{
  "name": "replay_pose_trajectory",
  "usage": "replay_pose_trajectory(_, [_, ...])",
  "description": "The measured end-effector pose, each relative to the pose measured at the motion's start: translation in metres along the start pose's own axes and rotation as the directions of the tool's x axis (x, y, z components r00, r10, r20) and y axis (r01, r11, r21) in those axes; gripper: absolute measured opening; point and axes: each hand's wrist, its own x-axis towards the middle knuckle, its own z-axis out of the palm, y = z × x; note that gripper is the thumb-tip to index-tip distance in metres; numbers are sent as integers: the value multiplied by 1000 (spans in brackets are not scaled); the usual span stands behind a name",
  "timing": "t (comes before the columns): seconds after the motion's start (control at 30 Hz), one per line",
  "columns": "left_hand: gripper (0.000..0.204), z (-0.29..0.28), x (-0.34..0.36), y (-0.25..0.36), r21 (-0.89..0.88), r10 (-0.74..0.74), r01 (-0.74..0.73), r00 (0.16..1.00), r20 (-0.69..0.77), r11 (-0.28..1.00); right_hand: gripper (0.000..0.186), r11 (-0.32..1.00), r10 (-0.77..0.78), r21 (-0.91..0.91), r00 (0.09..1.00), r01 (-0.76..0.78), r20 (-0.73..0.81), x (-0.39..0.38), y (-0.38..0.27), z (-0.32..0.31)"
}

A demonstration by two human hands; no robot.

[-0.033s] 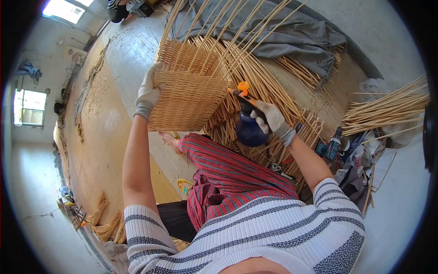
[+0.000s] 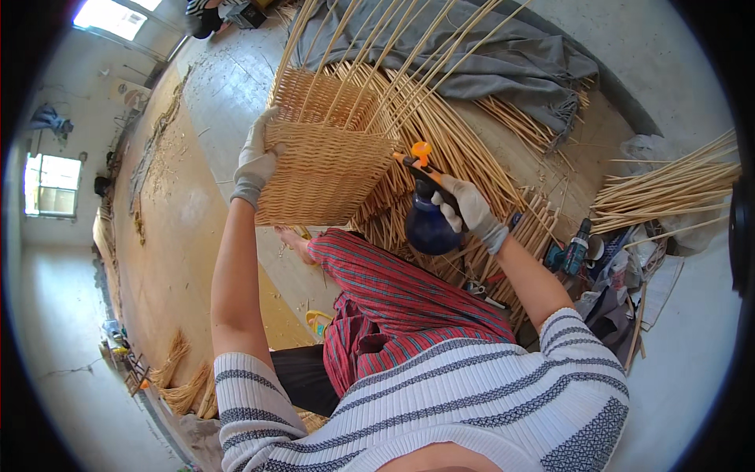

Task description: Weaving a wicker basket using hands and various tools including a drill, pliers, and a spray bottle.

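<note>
My left hand (image 2: 256, 157), in a pale work glove, is closed on the left edge of a woven wicker basket (image 2: 318, 175). The basket is tilted, and long uncut stakes (image 2: 377, 55) stick out beyond its rim. In my gloved right hand (image 2: 465, 206) is a spray bottle (image 2: 434, 226) with a dark blue body and an orange-and-black pump head. My fingers wrap round its neck and handle. Its orange nozzle sits close to the basket's right corner. Behind the bottle lies a large spread of peeled rods (image 2: 464, 149).
A grey cloth (image 2: 503, 71) covers part of the rods at the back. To the right lie another rod bundle (image 2: 661, 189), a green cordless drill (image 2: 578, 248) and plastic bags. Short sticks (image 2: 523, 236) are by my right forearm. Another person (image 2: 206, 20) is at the far left.
My right hand and the spray bottle have shifted very slightly to the right and down. The basket and my left hand look unmoved.
</note>
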Motion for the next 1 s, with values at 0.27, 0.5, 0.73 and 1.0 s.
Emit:
replay_pose_trajectory(0.27, [72,-13,-12,-17,-116,-47,50,999,25,992,55,806,-386,357,876,473,-288,-12,-36,-52])
replay_pose_trajectory(0.5, [74,-21,-22,-31,-40,-20,19,999,-43,999,54,473,-663,409,621,780,-418,-1,-125,-100])
replay_pose_trajectory(0.73, [75,-19,-20,-36,-42,16,-19,998,-57,999,51,804,-441,344,874,485,-204,16,-121,-107])
replay_pose_trajectory(1.0, [74,-20,-26,-33,65,-4,6,1000,-30,998,50,999,-12,46,1000,12,6,15,-28,-65])
